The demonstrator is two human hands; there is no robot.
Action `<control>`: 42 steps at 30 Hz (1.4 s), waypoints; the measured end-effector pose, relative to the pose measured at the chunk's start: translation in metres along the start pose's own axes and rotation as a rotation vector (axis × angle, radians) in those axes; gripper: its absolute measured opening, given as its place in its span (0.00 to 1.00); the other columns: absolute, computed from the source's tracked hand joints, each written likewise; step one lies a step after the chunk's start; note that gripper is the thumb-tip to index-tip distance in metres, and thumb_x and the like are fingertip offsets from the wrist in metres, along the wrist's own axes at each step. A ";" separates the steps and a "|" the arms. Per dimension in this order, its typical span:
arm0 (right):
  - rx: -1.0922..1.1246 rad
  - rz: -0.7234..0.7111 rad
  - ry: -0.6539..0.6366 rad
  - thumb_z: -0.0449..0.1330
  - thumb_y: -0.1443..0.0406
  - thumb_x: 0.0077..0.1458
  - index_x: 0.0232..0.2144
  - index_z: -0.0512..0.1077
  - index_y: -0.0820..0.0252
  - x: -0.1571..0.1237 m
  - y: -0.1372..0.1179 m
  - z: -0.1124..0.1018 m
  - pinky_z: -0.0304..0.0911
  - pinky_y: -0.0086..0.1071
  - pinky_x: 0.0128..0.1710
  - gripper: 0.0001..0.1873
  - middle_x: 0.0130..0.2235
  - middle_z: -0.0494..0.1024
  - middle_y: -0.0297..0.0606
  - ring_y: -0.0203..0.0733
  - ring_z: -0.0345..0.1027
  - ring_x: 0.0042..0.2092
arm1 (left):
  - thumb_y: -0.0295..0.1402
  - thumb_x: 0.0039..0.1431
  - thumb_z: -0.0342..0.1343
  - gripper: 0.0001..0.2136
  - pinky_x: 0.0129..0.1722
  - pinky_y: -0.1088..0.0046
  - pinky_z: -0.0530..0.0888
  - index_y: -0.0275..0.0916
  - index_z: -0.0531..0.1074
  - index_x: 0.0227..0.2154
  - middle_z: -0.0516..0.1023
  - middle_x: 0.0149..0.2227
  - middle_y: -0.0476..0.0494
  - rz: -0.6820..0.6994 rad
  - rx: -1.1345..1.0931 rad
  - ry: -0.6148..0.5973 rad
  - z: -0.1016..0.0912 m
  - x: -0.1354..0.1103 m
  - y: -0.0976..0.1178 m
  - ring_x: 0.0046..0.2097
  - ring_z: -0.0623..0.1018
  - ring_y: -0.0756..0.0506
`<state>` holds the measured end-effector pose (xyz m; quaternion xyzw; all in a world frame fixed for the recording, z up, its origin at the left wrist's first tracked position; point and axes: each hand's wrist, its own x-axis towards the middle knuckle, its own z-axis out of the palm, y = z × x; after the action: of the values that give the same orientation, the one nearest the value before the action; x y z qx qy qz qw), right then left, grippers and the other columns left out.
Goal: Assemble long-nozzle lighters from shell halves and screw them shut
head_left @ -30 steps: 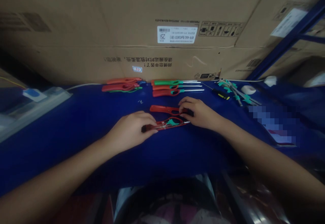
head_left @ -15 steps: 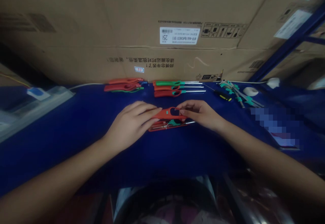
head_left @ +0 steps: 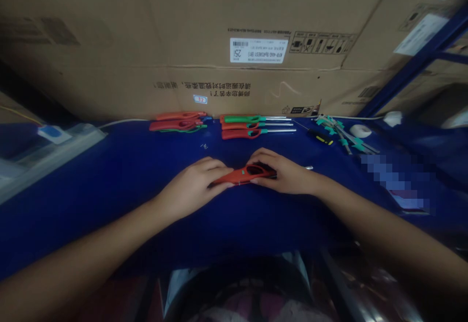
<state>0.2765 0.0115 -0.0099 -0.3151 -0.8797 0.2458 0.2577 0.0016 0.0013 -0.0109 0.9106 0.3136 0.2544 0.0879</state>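
Between my hands lies a red long-nosed gas lighter (head_left: pixel 239 174), its two case halves laid one on the other. My left hand (head_left: pixel 199 180) grips its handle end, thumb in front and fingers behind. Around the trigger-loop end my right hand (head_left: pixel 280 171) is closed, and a bit of metal tube sticks out past that hand. A thin gap or line shows along the lighter's near edge. Behind them, several finished-looking lighters (head_left: pixel 241 126) with metal tubes lie in a stack. Red case halves (head_left: pixel 177 122) are piled to their left, and a few small screws (head_left: pixel 204 146) lie nearer.
A black and yellow screwdriver (head_left: pixel 321 138) lies at the back right, by metal tubes with green pieces (head_left: pixel 338 129). A white roll (head_left: pixel 360 131) sits beyond. A large cardboard box (head_left: pixel 146 54) walls off the back. Clear plastic (head_left: pixel 73 144) lies at left.
The upper red case half has come down onto the lower half, covering the inner parts. Both hands have moved slightly nearer to me. The small screws, hidden before, now show.
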 end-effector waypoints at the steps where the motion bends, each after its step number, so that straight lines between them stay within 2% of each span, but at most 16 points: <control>1: -0.005 -0.002 -0.009 0.63 0.63 0.61 0.50 0.72 0.60 0.000 0.000 0.000 0.67 0.40 0.53 0.15 0.48 0.73 0.44 0.43 0.70 0.50 | 0.38 0.67 0.58 0.13 0.51 0.64 0.76 0.40 0.78 0.51 0.80 0.46 0.42 -0.015 -0.001 -0.016 0.000 0.000 0.000 0.48 0.79 0.42; 6: -0.093 0.033 -0.052 0.65 0.62 0.60 0.49 0.73 0.58 -0.001 0.000 0.000 0.64 0.45 0.56 0.15 0.50 0.73 0.44 0.46 0.68 0.52 | 0.37 0.68 0.57 0.13 0.51 0.63 0.76 0.42 0.78 0.51 0.80 0.47 0.43 -0.061 0.044 -0.111 -0.001 -0.001 0.003 0.49 0.78 0.42; 13: -0.231 0.041 -0.081 0.65 0.60 0.60 0.51 0.73 0.57 -0.002 0.000 0.000 0.61 0.47 0.56 0.17 0.51 0.73 0.45 0.49 0.68 0.53 | 0.35 0.67 0.58 0.12 0.51 0.63 0.76 0.42 0.77 0.51 0.79 0.47 0.44 -0.068 0.078 -0.135 0.001 0.000 0.004 0.50 0.78 0.42; 20: -0.361 -0.040 -0.069 0.64 0.63 0.60 0.53 0.75 0.61 -0.002 -0.001 -0.001 0.63 0.45 0.50 0.19 0.48 0.77 0.45 0.49 0.72 0.50 | 0.27 0.63 0.59 0.20 0.53 0.61 0.77 0.37 0.72 0.58 0.78 0.50 0.40 0.008 0.170 -0.185 0.002 -0.004 0.000 0.52 0.77 0.40; 26: -0.308 -0.114 -0.001 0.60 0.63 0.65 0.46 0.77 0.62 -0.002 0.001 -0.003 0.66 0.42 0.46 0.11 0.43 0.81 0.44 0.45 0.75 0.44 | 0.34 0.71 0.52 0.14 0.49 0.62 0.78 0.36 0.74 0.54 0.80 0.46 0.39 0.030 0.115 -0.093 0.002 -0.004 -0.005 0.47 0.80 0.41; 31: -0.398 -0.135 0.043 0.55 0.61 0.69 0.42 0.76 0.63 -0.003 -0.006 -0.003 0.66 0.41 0.44 0.13 0.38 0.81 0.44 0.45 0.74 0.39 | 0.35 0.72 0.50 0.12 0.49 0.63 0.76 0.36 0.75 0.49 0.80 0.44 0.40 0.007 0.036 -0.041 -0.002 -0.002 0.002 0.46 0.79 0.42; 36: -0.387 -0.157 0.105 0.58 0.61 0.67 0.41 0.76 0.62 -0.003 -0.009 -0.007 0.65 0.39 0.43 0.10 0.38 0.82 0.42 0.44 0.75 0.39 | 0.34 0.71 0.51 0.11 0.49 0.63 0.76 0.36 0.75 0.48 0.80 0.44 0.41 -0.026 0.035 -0.016 -0.007 -0.001 0.005 0.46 0.79 0.42; 42: -0.474 -0.129 0.116 0.62 0.60 0.63 0.40 0.77 0.61 -0.002 -0.007 -0.015 0.61 0.38 0.41 0.10 0.37 0.82 0.41 0.44 0.74 0.38 | 0.33 0.71 0.49 0.11 0.50 0.63 0.75 0.37 0.74 0.47 0.79 0.45 0.41 -0.027 0.040 -0.005 -0.009 0.001 0.000 0.47 0.78 0.42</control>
<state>0.2840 0.0097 0.0044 -0.3236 -0.9147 -0.0026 0.2419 -0.0022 0.0019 -0.0029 0.9086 0.3305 0.2446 0.0737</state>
